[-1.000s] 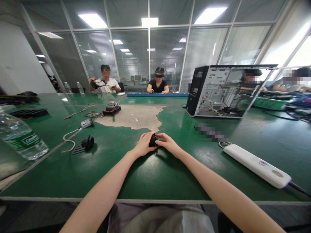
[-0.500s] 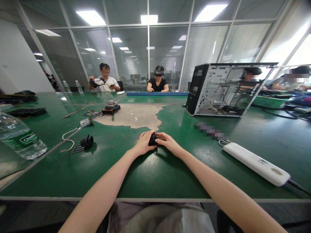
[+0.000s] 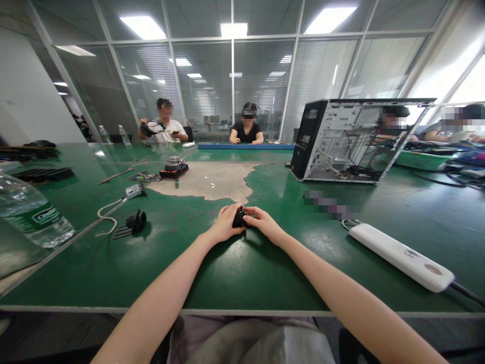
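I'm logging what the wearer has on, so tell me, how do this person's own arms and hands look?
The left hand and right hand are ungloved, with no rings, watches or bracelets visible. The forearms are bare, with no sleeves in view. Greyish clothing shows between them at the bottom edge.
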Motion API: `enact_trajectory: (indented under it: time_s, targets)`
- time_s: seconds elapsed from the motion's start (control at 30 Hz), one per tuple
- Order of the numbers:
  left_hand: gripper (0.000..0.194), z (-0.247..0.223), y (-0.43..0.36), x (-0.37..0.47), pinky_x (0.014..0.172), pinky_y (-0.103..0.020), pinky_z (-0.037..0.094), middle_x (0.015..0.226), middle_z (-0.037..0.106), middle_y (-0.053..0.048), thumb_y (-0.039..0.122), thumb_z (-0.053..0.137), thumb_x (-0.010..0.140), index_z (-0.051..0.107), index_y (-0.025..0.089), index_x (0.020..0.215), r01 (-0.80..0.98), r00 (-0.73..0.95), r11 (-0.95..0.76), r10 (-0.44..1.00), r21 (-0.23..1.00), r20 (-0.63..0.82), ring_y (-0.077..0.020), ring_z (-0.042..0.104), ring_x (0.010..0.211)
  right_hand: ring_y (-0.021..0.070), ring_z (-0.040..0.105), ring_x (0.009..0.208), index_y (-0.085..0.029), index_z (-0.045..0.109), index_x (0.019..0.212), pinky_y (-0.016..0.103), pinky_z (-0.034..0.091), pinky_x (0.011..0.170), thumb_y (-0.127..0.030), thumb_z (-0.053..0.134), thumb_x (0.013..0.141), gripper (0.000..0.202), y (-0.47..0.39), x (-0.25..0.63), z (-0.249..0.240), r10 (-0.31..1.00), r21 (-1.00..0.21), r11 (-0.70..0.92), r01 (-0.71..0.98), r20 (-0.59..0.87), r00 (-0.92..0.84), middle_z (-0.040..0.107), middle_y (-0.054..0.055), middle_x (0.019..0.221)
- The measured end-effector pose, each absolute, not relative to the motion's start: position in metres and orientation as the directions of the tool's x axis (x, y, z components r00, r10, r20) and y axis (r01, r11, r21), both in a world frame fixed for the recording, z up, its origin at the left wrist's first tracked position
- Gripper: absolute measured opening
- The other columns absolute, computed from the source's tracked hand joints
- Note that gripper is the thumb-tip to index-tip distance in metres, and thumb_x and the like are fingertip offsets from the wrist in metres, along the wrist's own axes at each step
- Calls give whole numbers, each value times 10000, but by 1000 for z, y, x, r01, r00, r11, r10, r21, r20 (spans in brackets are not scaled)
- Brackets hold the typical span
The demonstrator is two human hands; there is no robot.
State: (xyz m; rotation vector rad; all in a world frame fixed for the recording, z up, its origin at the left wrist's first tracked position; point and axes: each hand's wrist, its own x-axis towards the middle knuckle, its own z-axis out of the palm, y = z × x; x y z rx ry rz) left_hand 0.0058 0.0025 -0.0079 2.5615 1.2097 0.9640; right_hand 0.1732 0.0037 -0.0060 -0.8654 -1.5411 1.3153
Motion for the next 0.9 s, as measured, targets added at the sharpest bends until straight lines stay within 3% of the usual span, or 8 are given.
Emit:
enact_trajectory:
  time_s: [0.23, 0.43, 0.57, 0.9]
  targets:
    - [606, -9, 3, 6, 991, -404, 242, 1178, 462, -60, 255, 628, 642, 330, 226, 1169, 638, 477, -672, 728, 377, 492, -219, 427, 1118, 148, 587, 846, -219, 512, 900, 349, 447, 820, -205, 701, 588, 366, -1, 174, -4, 876, -966, 232, -113, 258, -407, 615, 6, 895]
    - [632, -10, 5, 3, 985, -412, 245, 1190, 452, -65, 275, 643, 638, 317, 222, 1177, 644, 466, -656, 744, 393, 479, -227, 414, 1132, 135, 592, 730, -208, 533, 920, 350, 464, 762, -241, 697, 600, 360, 3, 188, 0, 941, -977, 211, -22, 209, -265, 618, 1, 832]
    - [619, -8, 3, 4, 978, -409, 248, 1175, 459, -61, 276, 640, 643, 320, 225, 1171, 646, 465, -656, 744, 390, 479, -226, 422, 1122, 132, 607, 714, -208, 556, 994, 346, 482, 759, -295, 662, 650, 371, 7, 187, -2, 934, -988, 155, 15, 142, -327, 619, 22, 884]
    - [573, -7, -2, 7, 942, -394, 261, 1161, 455, -57, 280, 631, 656, 331, 227, 1141, 669, 463, -642, 754, 374, 466, -218, 431, 1099, 159, 619, 692, -157, 584, 862, 325, 495, 702, -292, 675, 633, 281, 11, 173, -7, 917, -977, 195, 81, 152, -370, 658, 34, 760]
